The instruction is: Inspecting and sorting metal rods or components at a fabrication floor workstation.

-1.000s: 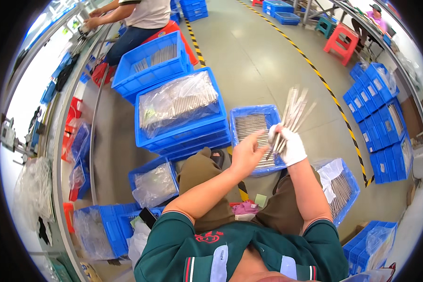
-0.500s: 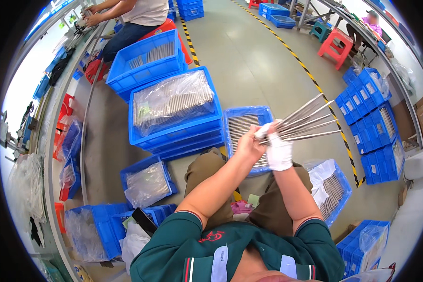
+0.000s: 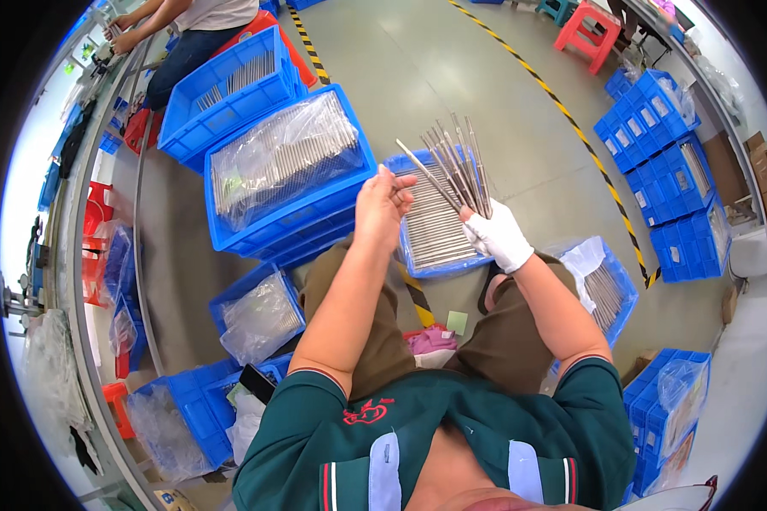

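My right hand [image 3: 496,236], in a white glove, is closed round the lower ends of a bundle of thin metal rods [image 3: 458,170]. The rods fan out upward and away from me, and one leans apart to the left. My bare left hand [image 3: 385,204] is raised beside the bundle, its fingers loosely bent and apart, with nothing visible in them. Below both hands a shallow blue crate [image 3: 452,268] stands on the floor, holding a layer of similar rods [image 3: 435,232] laid side by side.
Stacked blue crates [image 3: 291,223] with plastic-covered rods stand at left. A lined crate [image 3: 629,300] of rods lies by my right knee. More crates [image 3: 675,166] are stacked at far right. A person [image 3: 192,51] sits at the left bench. A red stool [image 3: 590,34] stands farther off.
My left hand has come off the rods and moved left. The bundle, held in my right hand, has swung from pointing right to pointing up and away. The view has shifted slightly.
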### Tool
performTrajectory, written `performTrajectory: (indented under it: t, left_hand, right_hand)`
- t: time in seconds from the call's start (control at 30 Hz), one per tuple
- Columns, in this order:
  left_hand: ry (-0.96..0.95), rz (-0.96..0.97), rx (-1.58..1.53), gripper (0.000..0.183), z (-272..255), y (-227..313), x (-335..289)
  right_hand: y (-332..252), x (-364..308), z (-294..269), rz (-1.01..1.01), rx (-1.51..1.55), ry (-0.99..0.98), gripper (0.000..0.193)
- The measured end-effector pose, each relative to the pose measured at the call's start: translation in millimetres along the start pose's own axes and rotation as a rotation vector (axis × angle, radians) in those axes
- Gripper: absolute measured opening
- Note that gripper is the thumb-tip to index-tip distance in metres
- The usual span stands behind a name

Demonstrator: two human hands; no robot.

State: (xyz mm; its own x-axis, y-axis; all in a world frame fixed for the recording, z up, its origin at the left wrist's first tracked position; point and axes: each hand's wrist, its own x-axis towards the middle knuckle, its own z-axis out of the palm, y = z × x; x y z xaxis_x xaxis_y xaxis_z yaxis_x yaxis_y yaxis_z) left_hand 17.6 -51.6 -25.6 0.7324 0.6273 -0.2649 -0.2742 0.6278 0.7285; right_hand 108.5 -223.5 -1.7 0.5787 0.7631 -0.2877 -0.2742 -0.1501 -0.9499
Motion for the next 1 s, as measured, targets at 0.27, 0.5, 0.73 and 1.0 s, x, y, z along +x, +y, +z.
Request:
performTrajectory:
  t: [0.27,0.5,0.73,1.0]
  left_hand:
    - [-0.118,-0.164,0.04,0.04,-24.1,30.9,-17.2]
    - [-0.345,-0.259,-0.293,0.033,-31.5,25.5,-18.5]
    - [-0.343,-0.298,-0.039,0.03,-27.2,38.4,-24.5]
    - [-0.459,-0.337,0.073,0.027,-37.1,48.6,-22.7]
  right_hand:
    - [2.7,-26.3,-12.4,0.139,-0.104,-0.087,0.017]
    - [2.0,-32.2,-14.0,0.113,-0.153,-0.131,0.02]
    - [-1.3,-33.4,-18.5,0.092,-0.213,-0.152,0.024]
    - [-0.5,-32.8,-22.1,0.037,-0.337,-0.165,0.025]
